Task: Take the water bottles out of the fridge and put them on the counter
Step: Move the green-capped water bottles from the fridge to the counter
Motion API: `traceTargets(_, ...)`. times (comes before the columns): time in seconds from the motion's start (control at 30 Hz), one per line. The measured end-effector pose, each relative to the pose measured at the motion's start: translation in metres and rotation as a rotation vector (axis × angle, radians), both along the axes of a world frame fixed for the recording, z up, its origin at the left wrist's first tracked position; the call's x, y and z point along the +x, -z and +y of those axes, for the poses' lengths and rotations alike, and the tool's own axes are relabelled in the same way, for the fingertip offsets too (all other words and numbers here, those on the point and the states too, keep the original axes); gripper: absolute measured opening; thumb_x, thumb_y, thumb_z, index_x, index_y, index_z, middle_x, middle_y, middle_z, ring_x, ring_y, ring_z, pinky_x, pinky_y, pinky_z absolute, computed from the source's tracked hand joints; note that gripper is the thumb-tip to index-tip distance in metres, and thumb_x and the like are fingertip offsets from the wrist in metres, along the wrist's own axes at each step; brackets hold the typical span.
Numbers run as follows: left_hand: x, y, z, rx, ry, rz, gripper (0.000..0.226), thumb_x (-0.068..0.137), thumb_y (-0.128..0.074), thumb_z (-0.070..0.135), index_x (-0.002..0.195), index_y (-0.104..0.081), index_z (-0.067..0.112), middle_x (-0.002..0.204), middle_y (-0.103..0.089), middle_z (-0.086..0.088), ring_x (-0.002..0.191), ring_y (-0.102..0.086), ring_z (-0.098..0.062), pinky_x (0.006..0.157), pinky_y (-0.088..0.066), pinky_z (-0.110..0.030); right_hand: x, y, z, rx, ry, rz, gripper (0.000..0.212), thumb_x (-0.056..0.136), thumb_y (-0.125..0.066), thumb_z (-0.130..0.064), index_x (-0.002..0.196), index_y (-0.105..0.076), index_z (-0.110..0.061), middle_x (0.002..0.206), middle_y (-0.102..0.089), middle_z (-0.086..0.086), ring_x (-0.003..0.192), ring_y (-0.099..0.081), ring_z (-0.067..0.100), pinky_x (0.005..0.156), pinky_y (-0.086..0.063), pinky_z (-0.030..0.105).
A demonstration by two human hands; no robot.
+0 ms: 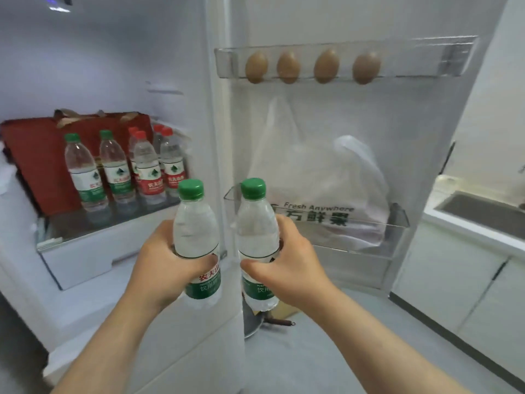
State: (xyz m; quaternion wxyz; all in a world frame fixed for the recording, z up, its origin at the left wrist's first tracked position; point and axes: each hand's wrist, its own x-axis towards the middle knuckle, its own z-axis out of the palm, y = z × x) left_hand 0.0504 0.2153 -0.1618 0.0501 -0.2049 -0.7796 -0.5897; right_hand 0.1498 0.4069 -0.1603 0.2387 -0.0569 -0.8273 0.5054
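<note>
Left grip [167,265] curling around a green-capped water bottle [196,234], right grip [294,268] curling around a second bottle [257,231], both being held upright side by side in front of the open fridge [113,66], six more bottles [147,169] standing on its glass shelf [82,227], worktop [466,230] lying far right.

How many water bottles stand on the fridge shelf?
6 on the shelf: two green-capped bottles on the left, and four red-capped bottles to their right, two in front and two behind. Others may be hidden.
</note>
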Motion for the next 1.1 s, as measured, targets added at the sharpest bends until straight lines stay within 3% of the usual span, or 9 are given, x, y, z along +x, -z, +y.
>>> traceTargets(0.13,0.068,-0.001,0.057,-0.015,0.165,0.023,0.054,0.048,-0.082,0.026,0.093,-0.063,0.049,0.088,-0.073,0.022,0.079,-0.068,0.006,0.064,-0.051,-0.026,0.080,0.002,0.050,0.013,0.125,0.029,0.062,0.060,-0.078,-0.039,0.113,-0.047,-0.051,0.099,-0.062,-0.032,0.089,-0.062,-0.008,0.064,-0.048,0.008)
traceTargets(0.3,0.152,-0.002,0.138,0.008,0.349,0.045,0.061,0.047,-0.082,0.024,0.094,-0.063,0.057,0.090,-0.074,0.021,0.082,-0.069,0.001,0.069,-0.054,-0.028,0.190,0.005,0.123,0.016,0.279,0.004,0.061,0.059,-0.080,-0.041,0.111,-0.050,-0.051,0.098,-0.065,-0.025,0.088,-0.065,-0.002,0.070,-0.056,0.023)
traceTargets(0.47,0.233,-0.001,0.235,0.045,0.543,0.037,0.065,0.045,-0.084,0.028,0.099,-0.062,0.058,0.093,-0.074,0.022,0.084,-0.070,0.002,0.062,-0.054,-0.015,0.308,0.004,0.197,0.061,0.487,0.030,0.058,0.059,-0.080,-0.046,0.107,-0.049,-0.051,0.100,-0.060,-0.034,0.090,-0.061,-0.010,0.058,-0.046,0.006)
traceTargets(0.6,0.297,-0.001,0.311,0.069,0.674,-0.026,0.059,0.044,-0.085,0.028,0.095,-0.064,0.052,0.092,-0.075,0.016,0.083,-0.072,-0.006,0.070,-0.060,-0.040,0.395,0.003,0.241,0.043,0.643,0.046,0.061,0.057,-0.084,-0.046,0.105,-0.047,-0.060,0.098,-0.062,-0.034,0.090,-0.060,-0.012,0.059,-0.047,0.006)
traceTargets(0.63,0.314,-0.001,0.329,0.071,0.710,-0.035,0.058,0.045,-0.084,0.028,0.094,-0.065,0.050,0.092,-0.075,0.014,0.084,-0.072,-0.006,0.071,-0.060,-0.041,0.416,0.004,0.251,0.035,0.684,0.040,0.063,0.055,-0.083,-0.047,0.104,-0.046,-0.062,0.097,-0.063,-0.033,0.089,-0.061,-0.012,0.061,-0.048,0.006)
traceTargets(0.73,0.363,0.003,0.387,0.053,0.831,-0.040,0.058,0.045,-0.084,0.031,0.098,-0.064,0.045,0.094,-0.074,0.015,0.085,-0.071,-0.003,0.072,-0.056,-0.032,0.480,0.008,0.280,-0.002,0.820,0.024,0.067,0.053,-0.082,-0.049,0.112,-0.050,-0.050,0.099,-0.066,-0.025,0.090,-0.063,-0.005,0.075,-0.054,0.021)
traceTargets(0.87,0.418,0.010,0.457,0.044,0.973,-0.084,0.057,0.051,-0.087,0.022,0.098,-0.064,0.044,0.095,-0.074,0.014,0.088,-0.071,-0.006,0.075,-0.057,-0.033,0.542,0.015,0.314,-0.028,0.969,0.020,0.061,0.054,-0.082,-0.045,0.107,-0.052,-0.051,0.097,-0.066,-0.031,0.089,-0.062,-0.011,0.069,-0.049,0.012)
traceTargets(0.97,0.459,0.017,0.514,0.040,1.060,-0.112,0.056,0.052,-0.086,0.020,0.097,-0.064,0.045,0.093,-0.073,0.013,0.088,-0.070,-0.007,0.073,-0.056,-0.031,0.580,0.025,0.347,-0.043,1.114,0.013,0.066,0.052,-0.081,-0.047,0.112,-0.053,-0.047,0.098,-0.068,-0.024,0.088,-0.064,-0.007,0.073,-0.052,0.019)
traceTargets(1.1,0.496,0.036,0.595,0.029,1.128,-0.143,0.061,0.045,-0.084,0.034,0.101,-0.061,0.042,0.092,-0.071,0.021,0.086,-0.068,0.001,0.067,-0.052,-0.023,0.615,0.045,0.403,-0.064,1.241,-0.034,0.063,0.054,-0.082,-0.047,0.110,-0.051,-0.047,0.100,-0.068,-0.019,0.091,-0.065,-0.001,0.076,-0.056,0.028)
